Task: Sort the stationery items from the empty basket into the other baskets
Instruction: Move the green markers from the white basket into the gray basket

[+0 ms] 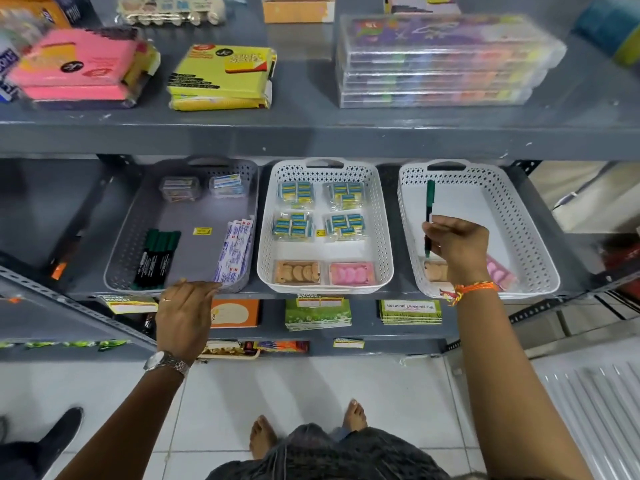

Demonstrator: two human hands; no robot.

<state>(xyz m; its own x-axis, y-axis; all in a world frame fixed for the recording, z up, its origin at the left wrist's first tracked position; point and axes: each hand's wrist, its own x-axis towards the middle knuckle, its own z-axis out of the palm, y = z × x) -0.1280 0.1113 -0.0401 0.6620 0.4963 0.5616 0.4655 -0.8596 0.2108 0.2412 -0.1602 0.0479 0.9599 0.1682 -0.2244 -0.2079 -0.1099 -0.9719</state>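
Three baskets stand side by side on the middle shelf. My right hand (457, 245) grips a green marker (429, 202) upright over the right white basket (519, 216), which also holds a beige eraser pack (434, 270) and a pink eraser pack (500, 273). My left hand (183, 313) rests with fingers curled on the front rim of the grey basket (138, 220), which holds several green markers (156, 258), blue-white packets (235, 251) and two small clear boxes (180, 188). The middle white basket (381, 216) holds several blue eraser packs (318, 213) and two more eraser packs at its front.
The grey shelf above (311, 133) carries pink and yellow sticky-note packs and stacked clear colour-pen cases. Below are notepads and price tags on a lower shelf. White tiled floor, my bare feet (263, 434) and a black shoe (59, 434) lie beneath.
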